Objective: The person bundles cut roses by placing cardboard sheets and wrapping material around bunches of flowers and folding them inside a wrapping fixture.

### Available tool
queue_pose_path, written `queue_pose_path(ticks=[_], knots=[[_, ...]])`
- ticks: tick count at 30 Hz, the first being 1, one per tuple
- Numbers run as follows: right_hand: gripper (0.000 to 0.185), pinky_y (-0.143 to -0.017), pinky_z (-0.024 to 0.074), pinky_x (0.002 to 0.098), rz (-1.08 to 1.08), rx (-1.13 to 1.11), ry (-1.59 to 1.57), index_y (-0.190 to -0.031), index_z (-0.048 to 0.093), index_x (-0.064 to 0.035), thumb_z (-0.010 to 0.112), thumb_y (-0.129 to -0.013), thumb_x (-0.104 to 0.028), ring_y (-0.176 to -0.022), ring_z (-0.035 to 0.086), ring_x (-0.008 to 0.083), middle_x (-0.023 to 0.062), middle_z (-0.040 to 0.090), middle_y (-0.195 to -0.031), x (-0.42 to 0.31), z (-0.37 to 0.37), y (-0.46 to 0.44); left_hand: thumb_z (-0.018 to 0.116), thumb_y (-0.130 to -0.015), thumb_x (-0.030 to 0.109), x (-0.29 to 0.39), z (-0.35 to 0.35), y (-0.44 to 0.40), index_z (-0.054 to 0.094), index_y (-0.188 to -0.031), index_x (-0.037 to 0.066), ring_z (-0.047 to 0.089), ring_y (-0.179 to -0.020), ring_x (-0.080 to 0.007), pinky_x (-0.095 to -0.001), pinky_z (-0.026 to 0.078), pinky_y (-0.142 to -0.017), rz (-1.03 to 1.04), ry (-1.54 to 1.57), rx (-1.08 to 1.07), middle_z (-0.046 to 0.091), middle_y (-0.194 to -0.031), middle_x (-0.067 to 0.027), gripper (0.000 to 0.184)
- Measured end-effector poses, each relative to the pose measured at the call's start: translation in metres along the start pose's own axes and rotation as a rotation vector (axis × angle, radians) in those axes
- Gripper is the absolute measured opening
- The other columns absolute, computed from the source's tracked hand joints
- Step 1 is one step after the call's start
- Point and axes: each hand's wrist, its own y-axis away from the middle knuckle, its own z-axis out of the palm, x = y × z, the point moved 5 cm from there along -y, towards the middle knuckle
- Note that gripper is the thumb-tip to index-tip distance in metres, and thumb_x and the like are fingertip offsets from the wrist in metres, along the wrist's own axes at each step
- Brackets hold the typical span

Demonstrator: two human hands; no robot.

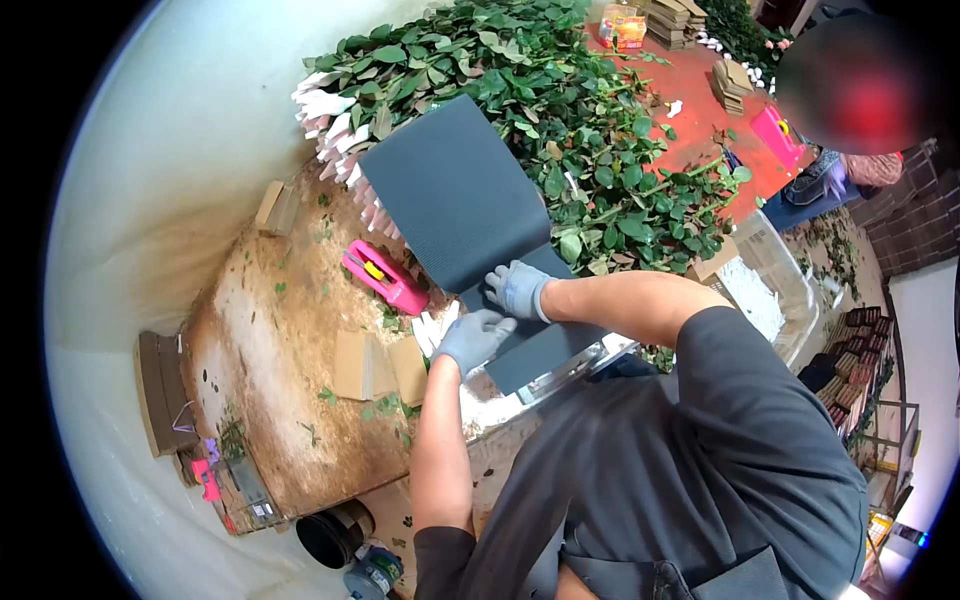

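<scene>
From the head view, the folded dark grey sheet (pixel 455 190) lies at the near side of the tabletop (pixel 250 350), its upper panel partly covering the leafy stems (pixel 600 130). The gloved right hand (pixel 519 290) rests on it by a fold, fingers slightly bent; the gloved left hand (pixel 476 340) touches its left edge, fingers stretched across it. Whether either hand grips it can't be made out. A pink tool (pixel 385 278) and tan cardboard pieces (pixel 360 365) lie left of the sheet
</scene>
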Motion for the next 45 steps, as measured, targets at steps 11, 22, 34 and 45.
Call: queue_pose_path(ticks=[11,22,34,45], knots=[[0.024,-0.081,0.0484,0.0413,-0.044,0.094,0.028,-0.103,0.073,-0.0105,0.056,-0.092,-0.024,-0.101,0.062,0.0271,0.0091,0.064,-0.110,-0.001,-0.001,0.000,0.069,-0.091,0.050,0.040,0.011,0.001,0.057,-0.140,0.005,0.065,-0.118,-0.0327,-0.0398,0.048,-0.104,0.280,-0.098,-0.409,0.067,-0.128,-0.0200,0.067],[0.028,-0.090,0.0467,0.0438,0.003,0.226,-0.065,-0.109,0.070,-0.0097,0.056,-0.088,-0.021,-0.109,0.057,0.0303,0.0107,0.062,-0.113,0.002,0.021,-0.009,0.044,-0.099,0.067,0.061,-0.069,-0.118,0.054,-0.140,-0.004,0.057,-0.127,-0.0348,-0.0371,0.040,-0.112,0.196,-0.203,-0.270,0.060,-0.138,-0.0232,0.082],[0.028,-0.082,0.0461,0.0393,0.056,0.127,-0.060,-0.112,0.071,-0.0142,0.057,-0.089,-0.025,-0.108,0.057,0.0249,0.0021,0.062,-0.116,0.003,0.003,0.003,0.040,-0.105,0.059,0.022,-0.055,-0.161,0.063,-0.130,-0.001,0.062,-0.106,-0.0189,-0.0304,0.046,-0.097,0.071,0.231,-0.190,0.068,-0.119,-0.0109,0.069],[0.035,-0.087,0.0465,0.0427,0.001,-0.008,-0.097,-0.123,0.064,-0.0095,0.057,-0.090,-0.019,-0.112,0.057,0.0274,0.0113,0.059,-0.124,0.006,-0.004,-0.002,0.066,-0.095,0.022,-0.094,-0.104,0.039,0.072,-0.102,-0.003,0.071,-0.070,-0.0166,-0.0309,0.058,-0.068,-0.256,0.345,0.739,0.075,-0.086,-0.0118,0.026]])
